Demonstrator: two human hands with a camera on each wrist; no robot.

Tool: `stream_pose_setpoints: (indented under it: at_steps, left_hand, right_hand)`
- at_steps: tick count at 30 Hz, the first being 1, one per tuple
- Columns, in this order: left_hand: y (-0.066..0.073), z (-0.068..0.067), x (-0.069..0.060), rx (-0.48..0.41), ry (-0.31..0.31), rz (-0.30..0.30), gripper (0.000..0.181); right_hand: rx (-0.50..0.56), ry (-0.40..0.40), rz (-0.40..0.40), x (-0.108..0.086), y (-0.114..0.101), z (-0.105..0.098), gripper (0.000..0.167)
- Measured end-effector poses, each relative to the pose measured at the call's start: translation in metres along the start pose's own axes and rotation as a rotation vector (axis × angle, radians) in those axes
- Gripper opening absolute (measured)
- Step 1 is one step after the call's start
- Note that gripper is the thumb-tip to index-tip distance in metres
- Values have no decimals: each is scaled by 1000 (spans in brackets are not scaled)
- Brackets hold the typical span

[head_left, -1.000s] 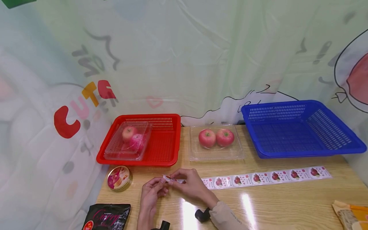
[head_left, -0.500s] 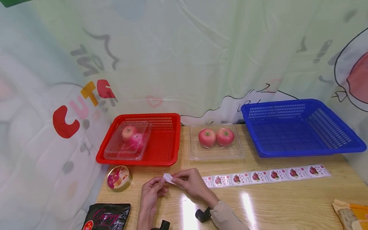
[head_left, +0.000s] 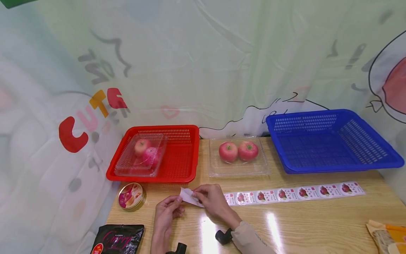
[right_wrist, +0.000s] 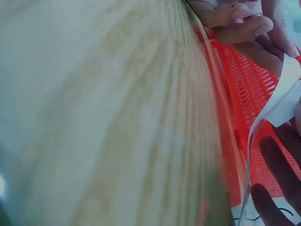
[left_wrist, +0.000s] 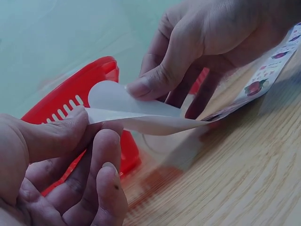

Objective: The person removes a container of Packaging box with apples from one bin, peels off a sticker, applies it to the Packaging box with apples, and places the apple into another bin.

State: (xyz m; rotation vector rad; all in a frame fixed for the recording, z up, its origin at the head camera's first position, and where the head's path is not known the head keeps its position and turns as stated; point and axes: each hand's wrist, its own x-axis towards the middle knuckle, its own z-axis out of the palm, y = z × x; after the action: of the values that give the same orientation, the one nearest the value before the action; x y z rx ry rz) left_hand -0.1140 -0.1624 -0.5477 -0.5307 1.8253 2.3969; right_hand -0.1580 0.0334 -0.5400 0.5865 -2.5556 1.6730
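A strip of labels with red fruit prints (head_left: 282, 195) runs across the table to both hands. My left hand (head_left: 166, 213) pinches its left end between thumb and fingers. Just right of it, my right hand (head_left: 215, 201) pinches a rounded white piece (left_wrist: 110, 96), its thumb on top in the left wrist view. This piece stands partly lifted from the strip's white end (left_wrist: 160, 125), and both show plain white faces. Part of the strip lies hidden behind the right hand. Beyond the hands, a clear box with two apples (head_left: 228, 152) sits on the table.
A red basket (head_left: 179, 179) at the back left holds another clear box with fruit. To the right stands a blue basket (head_left: 333, 169). A round tin (head_left: 130, 196) and a black packet (head_left: 118, 238) lie left; an orange packet (head_left: 393, 236) is at the right edge.
My right hand has shifted slightly right, away from the left one. More white surface shows between the hands, where a printed face showed earlier. The left hand has barely moved.
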Motion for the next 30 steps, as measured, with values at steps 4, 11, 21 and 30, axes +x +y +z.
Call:
stream_pose_setpoints:
  at_steps: [4, 11, 21, 30]
  left_hand:
    - [1, 0, 1, 13, 24, -16, 8]
    - [2, -1, 2, 44, 49, -19, 7]
    - [4, 2, 0, 111, 133, -32, 9]
    - [7, 6, -9, 423, 329, 174, 28]
  right_hand:
    - [-23, 53, 11, 0, -2, -1, 5]
    - [-83, 137, -59, 1, -6, -6, 7]
    - [-249, 249, -263, 0, -11, -17, 11]
    - [-426, 328, -476, 1, -17, -33, 15]
